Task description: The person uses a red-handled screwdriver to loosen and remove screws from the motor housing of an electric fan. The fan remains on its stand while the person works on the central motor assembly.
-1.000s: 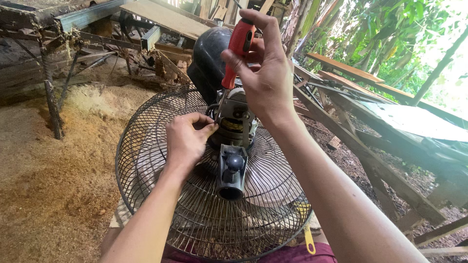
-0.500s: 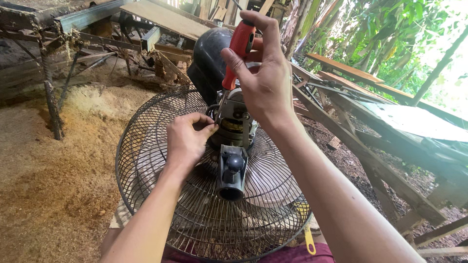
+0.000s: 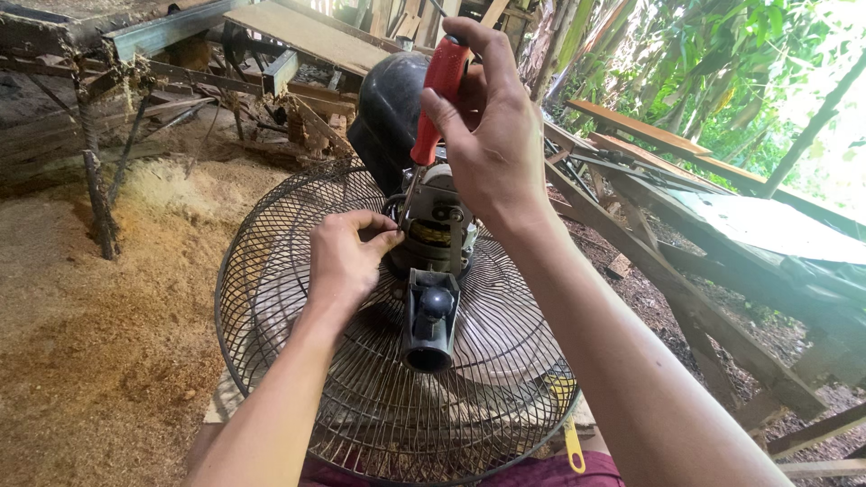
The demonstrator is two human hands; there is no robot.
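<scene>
Wire of the round fan guard (image 3: 298,361) fills the lower centre of the frame, lying face down. At its middle, the exposed fan motor (image 3: 437,230) is seen, with a dark mount bracket (image 3: 428,316) below it. The left hand (image 3: 343,257) is pressed against the motor's left side, fingertips pinched together on a small part. Above, a red-handled screwdriver (image 3: 433,99) is gripped by the right hand (image 3: 492,135), fingers curled around the handle, tip angled down to the motor. Sawdust (image 3: 99,298) is spread at left; wooden planks (image 3: 307,32) lie at the upper frame.
</scene>
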